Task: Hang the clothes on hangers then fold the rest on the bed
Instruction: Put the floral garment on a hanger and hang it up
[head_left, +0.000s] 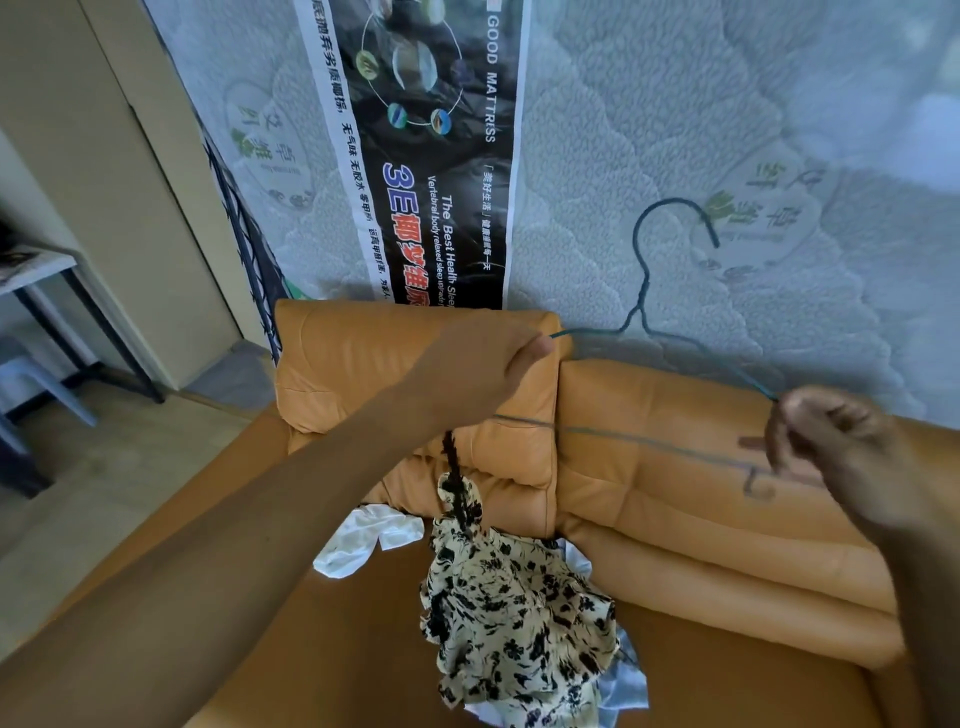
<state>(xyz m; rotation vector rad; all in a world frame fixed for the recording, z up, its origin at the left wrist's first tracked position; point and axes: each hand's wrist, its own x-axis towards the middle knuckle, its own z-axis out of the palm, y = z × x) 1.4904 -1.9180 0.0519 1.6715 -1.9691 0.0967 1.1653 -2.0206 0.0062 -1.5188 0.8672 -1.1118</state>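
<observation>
Cloth was the matter in hand: a cream garment printed with black flowers (519, 613) hung in a crumpled bunch from a dark braided strap (457, 483), its lower folds resting on the seat of an orange leather sofa (675, 519). The strap ran up to the underside of the left hand (488, 364), which was closed round the left shoulder end of a thin green wire hanger (645, 286). The right hand (841, 441), fingers curled, pinched the hanger's right end together with what looked like a second dark strap, though blur made that uncertain. The hanger was upright between the hands, hook uppermost, above the sofa back.

The step appeared to be seating the straps on the hanger's shoulders. To do it well, each strap would need to go over its wire end and down into the shoulder, with the hanger kept level so neither slid off the smooth wire. Lifting the garment clear of the seat would show whether it hung untwisted.

A white garment (363, 540) lay crumpled just beside the floral one. Behind the sofa stood a pale quilted mattress in plastic wrap (675, 130).
</observation>
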